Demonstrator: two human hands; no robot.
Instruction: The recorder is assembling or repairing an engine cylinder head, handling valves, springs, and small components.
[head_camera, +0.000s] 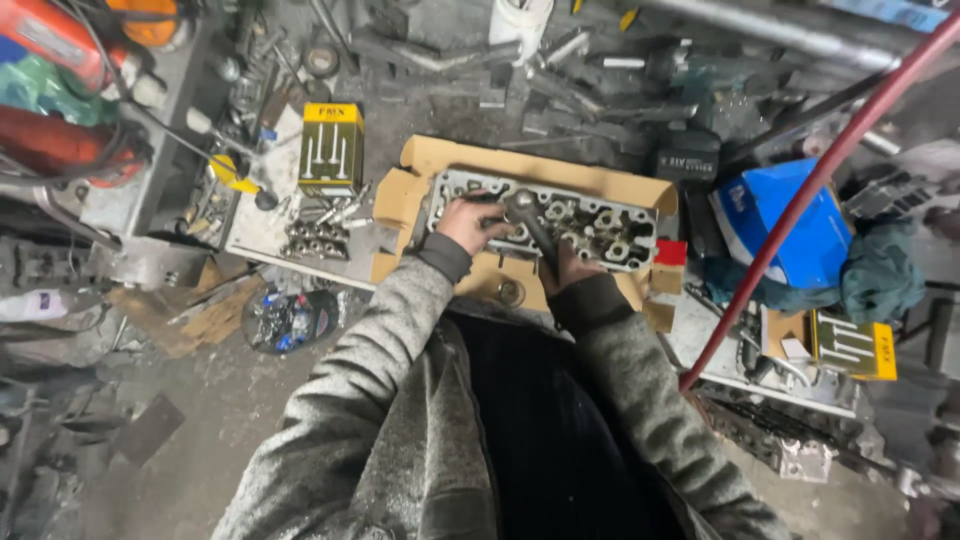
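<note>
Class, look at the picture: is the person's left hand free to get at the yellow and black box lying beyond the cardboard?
Probably yes. The left hand rests on the engine part, and the yellow and black box lies up and to its left with only small loose metal bits between, nothing tall blocking.

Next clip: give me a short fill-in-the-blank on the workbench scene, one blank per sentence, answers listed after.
1. The metal cylinder head lies on a flattened sheet of ____.
2. The left hand rests on the cylinder head's ____ end.
3. The right hand grips a dark bar-shaped ____ laid over the head.
4. The small box standing left of the cardboard is black and ____.

Missing words: cardboard; left; tool; yellow
</note>
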